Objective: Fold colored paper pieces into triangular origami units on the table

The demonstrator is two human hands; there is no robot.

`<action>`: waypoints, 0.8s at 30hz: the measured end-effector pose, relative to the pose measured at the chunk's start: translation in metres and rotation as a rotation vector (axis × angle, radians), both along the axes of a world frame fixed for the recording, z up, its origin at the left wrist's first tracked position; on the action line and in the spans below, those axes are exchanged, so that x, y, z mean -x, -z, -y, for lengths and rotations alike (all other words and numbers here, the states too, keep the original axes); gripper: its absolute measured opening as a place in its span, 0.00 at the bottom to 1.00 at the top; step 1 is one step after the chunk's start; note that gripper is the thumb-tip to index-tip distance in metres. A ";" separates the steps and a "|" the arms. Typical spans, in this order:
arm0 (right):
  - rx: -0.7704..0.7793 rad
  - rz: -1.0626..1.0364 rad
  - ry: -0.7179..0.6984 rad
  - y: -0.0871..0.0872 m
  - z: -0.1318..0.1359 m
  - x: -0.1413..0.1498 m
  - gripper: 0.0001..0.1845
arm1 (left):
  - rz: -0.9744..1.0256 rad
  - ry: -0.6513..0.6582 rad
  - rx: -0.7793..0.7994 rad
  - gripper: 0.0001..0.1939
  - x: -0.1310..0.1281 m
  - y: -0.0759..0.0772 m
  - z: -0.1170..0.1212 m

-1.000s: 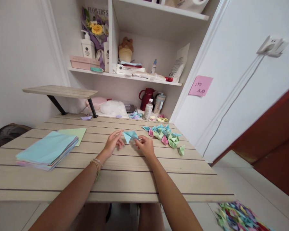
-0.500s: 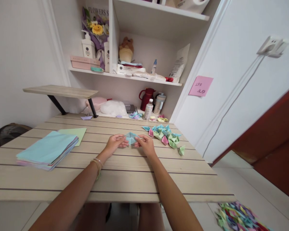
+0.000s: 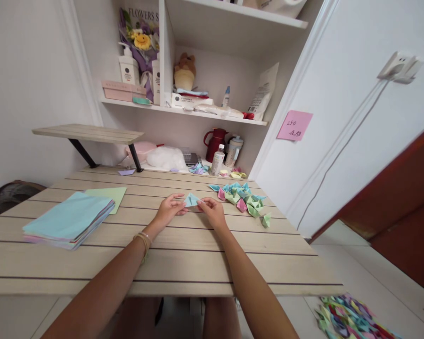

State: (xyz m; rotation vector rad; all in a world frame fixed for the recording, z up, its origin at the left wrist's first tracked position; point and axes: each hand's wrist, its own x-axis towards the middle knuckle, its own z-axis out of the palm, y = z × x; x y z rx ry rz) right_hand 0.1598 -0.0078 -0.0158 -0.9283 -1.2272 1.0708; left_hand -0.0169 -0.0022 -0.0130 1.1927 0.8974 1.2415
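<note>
A small piece of light blue folded paper [image 3: 191,200] is held just above the table between my two hands. My left hand [image 3: 169,209] pinches its left end between thumb and fingers, with the index finger raised. At its right end, my right hand [image 3: 212,210] grips the paper between thumb and fingertips. Close to the right hand lies a heap of folded paper boats [image 3: 243,195] in blue, green and pink. Off to the left is a stack of coloured paper sheets [image 3: 69,216], blue on top, with a green sheet [image 3: 115,195] partly under it.
A small raised shelf [image 3: 88,134] stands at the table's back left. Behind the table are a clear bottle [image 3: 217,161], a red jug [image 3: 216,143] and more folded paper [image 3: 198,169]. Many coloured paper pieces [image 3: 349,318] lie on the floor at lower right.
The blue paper has become a flatter, triangle-like shape with a pointed top. My left fingers have shifted, the index finger lifting off the paper. The right hand keeps its hold.
</note>
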 end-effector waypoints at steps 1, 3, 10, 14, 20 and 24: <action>-0.002 -0.006 0.005 0.001 -0.001 0.000 0.19 | -0.013 0.021 -0.002 0.26 0.000 0.000 0.001; -0.004 0.000 0.010 0.003 -0.003 -0.001 0.19 | -0.055 0.080 0.003 0.27 -0.001 0.000 0.002; -0.020 0.168 -0.018 0.004 -0.002 -0.003 0.11 | -0.153 0.094 0.010 0.22 -0.001 0.000 0.002; -0.023 0.068 -0.074 -0.002 0.001 -0.001 0.18 | -0.138 0.098 0.058 0.16 0.000 0.001 -0.001; 0.005 -0.109 -0.176 -0.004 0.001 0.001 0.22 | 0.038 0.064 0.131 0.13 0.005 0.003 -0.004; 0.012 -0.078 -0.239 0.001 0.001 0.002 0.17 | 0.089 0.092 0.153 0.13 0.006 0.002 -0.004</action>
